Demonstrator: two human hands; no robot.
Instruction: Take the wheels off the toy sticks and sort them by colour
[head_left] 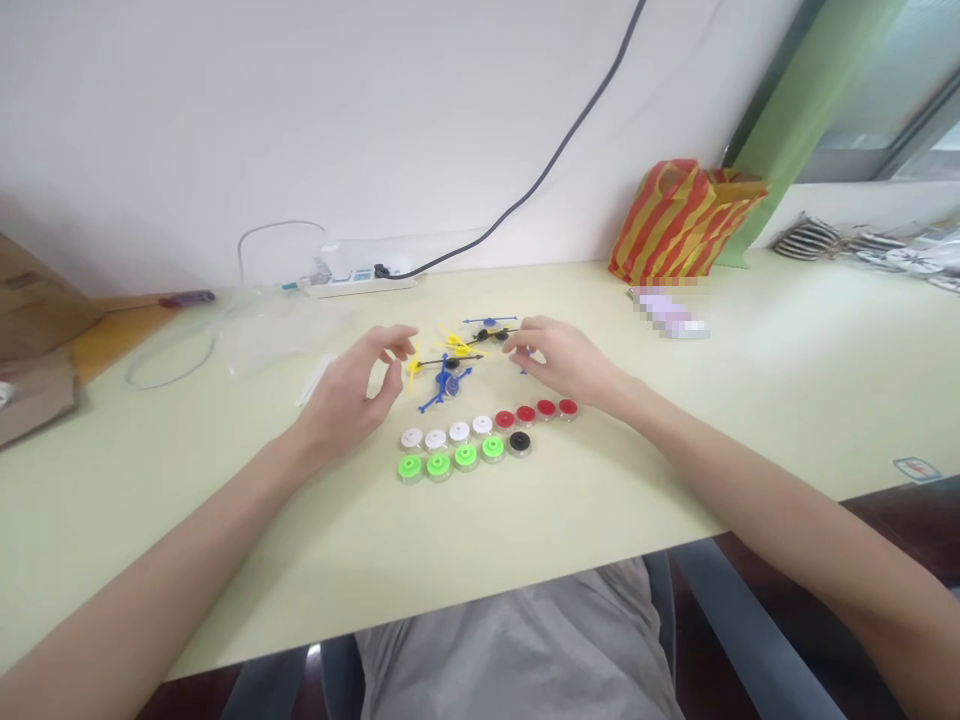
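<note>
My left hand (352, 392) is just left of a loose pile of small plastic arrow-shaped pointers, with thumb and fingers apart and nothing held. My right hand (559, 355) hovers at the pile's right side, fingers curved and apart, beside a black pointer (495, 335) and partly over a blue pointer (524, 360). Between my hands lie a yellow pointer (459, 345), another black pointer (452, 363) and crossed blue pointers (448, 384). Nearer me, small round discs stand in two rows: white discs (436, 440), red discs (526, 413), green discs (466, 456) and a black disc (520, 442).
A white power strip (364, 282) with a black cable (536, 185) sits by the wall. A red-and-yellow striped bag (667, 225) stands at the back right, near a blurred pale object (667, 312). Clear plastic (270, 325) and cardboard (41, 300) are at left.
</note>
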